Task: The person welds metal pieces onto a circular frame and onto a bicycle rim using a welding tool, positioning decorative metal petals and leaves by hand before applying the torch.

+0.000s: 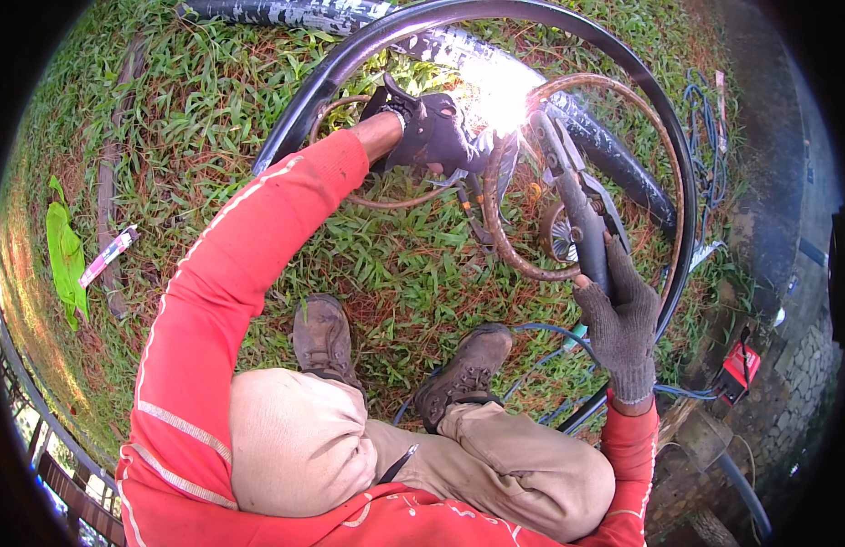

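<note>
My right hand (618, 319), in a grey knitted glove with bare fingertips, grips the handle of a welding electrode holder (577, 205). Its jaw end points at a blinding white welding arc (500, 100). My left hand (427, 132) wears a dark, worn glove and is closed just left of the arc; glare and the glove hide what it grips. Rusty metal rings (670, 137) meet near the glare, inside a large black hoop (299, 118). Behind them lies a black pipe with flaking white paint (614, 155).
Pliers (474, 214) and a round wire brush (561, 235) lie on the grass below the arc. Blue cable (532, 328) runs past my boots (463, 369) toward a red box-shaped device (740, 366). Further blue cord (710, 137) is at right; a brown bar (113, 173) lies left.
</note>
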